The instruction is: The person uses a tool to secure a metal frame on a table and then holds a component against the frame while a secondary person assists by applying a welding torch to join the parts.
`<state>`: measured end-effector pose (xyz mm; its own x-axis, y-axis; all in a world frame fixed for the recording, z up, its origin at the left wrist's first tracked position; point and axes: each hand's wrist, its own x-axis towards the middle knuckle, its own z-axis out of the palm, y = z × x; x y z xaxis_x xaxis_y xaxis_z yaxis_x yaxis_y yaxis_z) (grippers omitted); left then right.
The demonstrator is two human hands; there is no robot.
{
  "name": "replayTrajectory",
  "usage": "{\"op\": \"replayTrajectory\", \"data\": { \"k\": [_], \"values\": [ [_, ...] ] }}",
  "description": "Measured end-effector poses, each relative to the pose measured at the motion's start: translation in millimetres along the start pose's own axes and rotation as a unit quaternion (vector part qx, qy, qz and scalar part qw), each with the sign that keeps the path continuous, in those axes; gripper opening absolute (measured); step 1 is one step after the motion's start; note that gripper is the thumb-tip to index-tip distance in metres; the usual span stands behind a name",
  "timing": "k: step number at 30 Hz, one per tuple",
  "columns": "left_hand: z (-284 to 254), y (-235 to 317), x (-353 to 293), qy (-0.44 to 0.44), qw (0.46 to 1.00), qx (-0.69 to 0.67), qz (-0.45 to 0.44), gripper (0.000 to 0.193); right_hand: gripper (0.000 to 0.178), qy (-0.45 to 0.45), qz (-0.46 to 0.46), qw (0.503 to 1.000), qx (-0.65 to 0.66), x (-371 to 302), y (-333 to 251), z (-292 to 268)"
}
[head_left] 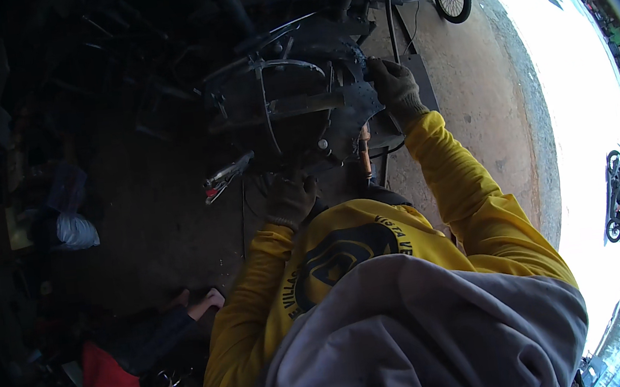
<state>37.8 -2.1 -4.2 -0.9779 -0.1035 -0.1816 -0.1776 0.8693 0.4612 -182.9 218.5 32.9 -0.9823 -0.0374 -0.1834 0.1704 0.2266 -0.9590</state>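
Right hand (392, 85), gloved, fingers curled onto the upper edge of the dark metal plate (350, 110) of a greasy wheel-hub assembly (293, 104) standing on the concrete floor (466, 94) ahead of the person. Left hand (289, 198), gloved, rests under the assembly's lower edge; finger grip cannot be told. Pliers (224, 178) lie just left.
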Motion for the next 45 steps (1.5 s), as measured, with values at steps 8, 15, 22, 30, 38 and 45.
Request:
{"op": "replayTrajectory", "data": {
  "k": [8,15,22,30,38,45],
  "values": [
    [35.4,1.3,2.5,0.165,0.986,-0.03,0.021,0.045,0.032,-0.135,-0.073,0.988,-0.012,77.8,22.2,9.3],
    [44.3,37.1,-1.7,0.202,0.956,-0.175,-0.122,0.039,0.033,-0.381,-0.251,0.877,-0.151,135.0,-17.1,30.7],
    [98.0,11.5,-19.7,0.149,0.974,0.023,-0.17,0.036,0.053,-0.393,-0.442,0.765,-0.256,184.8,-33.8,99.7],
    [73.0,38.4,1.4,0.089,0.949,-0.071,-0.295,0.04,0.056,-0.367,-0.397,0.756,-0.368,200.2,-52.7,152.1],
    [69.9,36.5,7.5,0.227,0.961,0.05,-0.152,0.048,0.044,-0.411,-0.343,0.609,-0.585,178.5,-81.2,194.5],
    [91.1,27.2,-9.2,0.183,0.963,0.114,-0.159,0.049,0.043,-0.358,-0.382,0.64,-0.563,194.2,-85.7,166.2]
  ]
}}
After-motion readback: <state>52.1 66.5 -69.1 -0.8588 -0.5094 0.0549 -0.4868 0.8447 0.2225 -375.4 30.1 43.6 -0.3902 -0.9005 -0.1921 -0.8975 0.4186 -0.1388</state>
